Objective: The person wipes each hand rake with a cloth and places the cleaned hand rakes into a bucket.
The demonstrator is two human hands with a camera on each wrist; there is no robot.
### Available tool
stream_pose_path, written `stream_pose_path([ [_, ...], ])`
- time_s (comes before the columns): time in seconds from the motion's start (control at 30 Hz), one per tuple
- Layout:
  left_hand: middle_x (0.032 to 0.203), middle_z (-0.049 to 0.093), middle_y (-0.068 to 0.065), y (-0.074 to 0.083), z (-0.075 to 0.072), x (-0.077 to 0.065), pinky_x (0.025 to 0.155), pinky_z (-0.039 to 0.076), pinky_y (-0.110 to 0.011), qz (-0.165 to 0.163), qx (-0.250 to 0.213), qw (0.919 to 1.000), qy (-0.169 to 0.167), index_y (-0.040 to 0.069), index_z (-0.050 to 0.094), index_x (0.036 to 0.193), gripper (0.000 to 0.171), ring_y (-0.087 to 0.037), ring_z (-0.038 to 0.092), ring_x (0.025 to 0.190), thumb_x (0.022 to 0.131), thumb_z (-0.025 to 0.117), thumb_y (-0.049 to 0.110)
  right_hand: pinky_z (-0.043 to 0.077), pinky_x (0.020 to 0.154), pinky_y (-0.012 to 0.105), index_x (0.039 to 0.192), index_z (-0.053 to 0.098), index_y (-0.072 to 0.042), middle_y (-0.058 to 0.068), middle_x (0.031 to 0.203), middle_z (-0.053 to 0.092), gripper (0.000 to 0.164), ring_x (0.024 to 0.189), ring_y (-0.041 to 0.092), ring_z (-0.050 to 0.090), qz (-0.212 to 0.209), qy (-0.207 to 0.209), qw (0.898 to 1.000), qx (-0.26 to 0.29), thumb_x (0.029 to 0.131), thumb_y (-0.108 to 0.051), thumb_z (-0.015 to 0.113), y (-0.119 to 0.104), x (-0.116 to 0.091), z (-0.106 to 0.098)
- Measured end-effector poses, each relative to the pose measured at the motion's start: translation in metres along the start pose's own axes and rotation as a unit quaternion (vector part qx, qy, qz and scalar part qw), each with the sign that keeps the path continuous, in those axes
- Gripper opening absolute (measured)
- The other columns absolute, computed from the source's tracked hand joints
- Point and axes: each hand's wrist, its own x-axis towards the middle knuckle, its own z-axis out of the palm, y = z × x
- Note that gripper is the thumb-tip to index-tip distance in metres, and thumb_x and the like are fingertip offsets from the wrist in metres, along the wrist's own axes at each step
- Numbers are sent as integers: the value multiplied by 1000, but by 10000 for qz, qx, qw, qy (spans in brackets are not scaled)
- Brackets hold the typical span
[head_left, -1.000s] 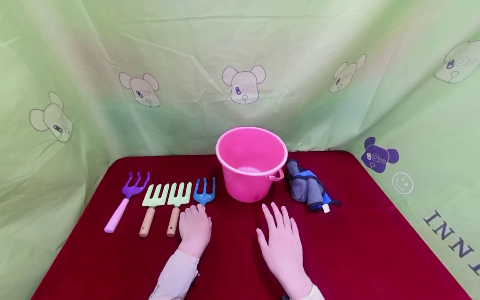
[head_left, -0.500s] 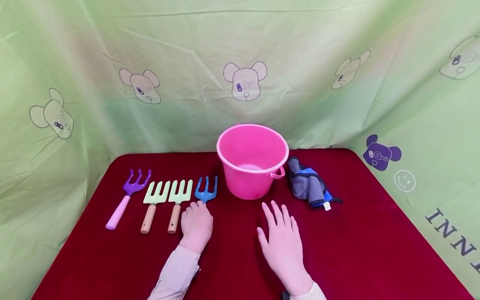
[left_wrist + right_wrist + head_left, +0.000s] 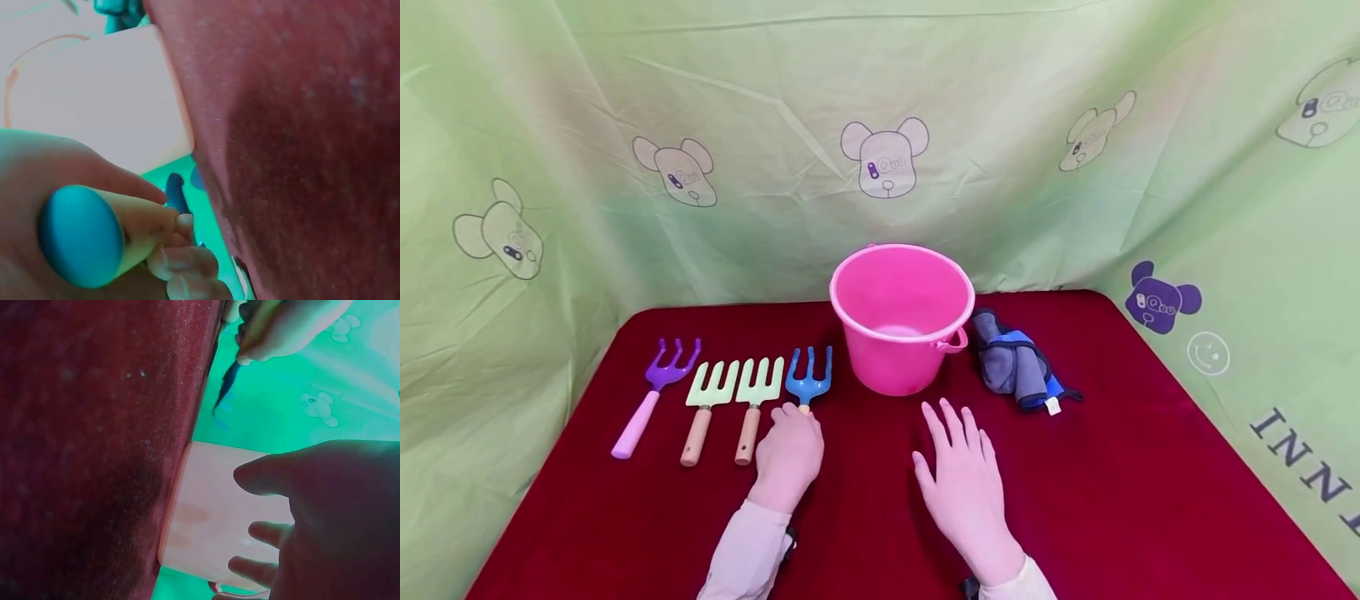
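My left hand (image 3: 790,450) grips the handle of a blue three-pronged garden fork (image 3: 809,387). The wooden handle (image 3: 140,222) lies along the palm in the left wrist view, its rounded butt towards the camera, fingertips curled round it. Most of the handle is hidden by the hand in the head view. In the right wrist view, green backdrop shows between the blue fork (image 3: 228,381) and the cloth. Over the cloth in front of a pink bucket (image 3: 895,364), my right hand (image 3: 966,492) is spread flat with straight fingers, holding nothing.
Left of the blue fork lie two mint garden forks (image 3: 711,390) with wooden handles and a purple fork (image 3: 651,404) with a pink handle. Right of the bucket is a bundled grey-and-blue cloth item (image 3: 1015,367). A green printed curtain (image 3: 737,242) surrounds the red-covered table (image 3: 1112,483).
The head view has shifted slightly. My left hand keeps its grip on the blue fork, with a little more of the handle's top showing. My right hand has hardly moved.
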Motion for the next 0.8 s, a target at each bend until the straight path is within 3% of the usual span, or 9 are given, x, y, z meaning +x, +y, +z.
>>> stream_pose_path([
  [0.17, 73, 58, -27, -5, -12, -7, 40, 54, -48, 194, -182, 9972, 702, -15, 52, 90, 33, -34, 56, 44, 96, 50, 18, 40, 108, 59, 144, 46, -19, 12, 149, 48, 64, 138, 38, 36, 16, -68, 10000, 16, 85, -34, 64, 0, 1, -1],
  [0.27, 70, 58, -25, -7, -20, -10, 45, 55, -49, 253, -383, 9932, 1068, -16, 53, 92, 34, -36, 59, 59, 96, 48, 18, 40, 108, 59, 144, 46, -19, 12, 148, 49, 64, 138, 38, 37, 20, -71, 10000, 14, 85, -34, 64, 0, 1, -1],
  [0.4, 74, 58, -24, -6, -36, -12, 55, 57, -53, 21, -743, 9924, 983, -13, 50, 101, 37, -38, 62, 69, 98, 42, 23, 41, 107, 58, 144, 46, -18, 12, 148, 49, 64, 137, 38, 38, 12, -82, 9999, 88, 85, -33, 64, -1, 1, -1],
  [0.57, 69, 60, -22, 4, -56, -15, 51, 55, -52, -169, -953, 9918, 830, -6, 46, 101, 38, -40, 64, 59, 100, 38, 31, 43, 105, 57, 143, 47, -17, 13, 148, 49, 63, 136, 38, 39, -15, -133, 9998, 171, 85, -33, 65, -1, 0, 0],
  [0.8, 52, 55, -14, 28, -73, -16, 41, 49, -45, 355, -693, 9865, 1439, -3, 48, 95, 36, -35, 60, 48, 99, 43, 33, 43, 105, 56, 143, 48, -18, 13, 148, 49, 63, 137, 38, 38, 2, -155, 9997, 179, 84, -34, 65, -1, -1, 2],
])
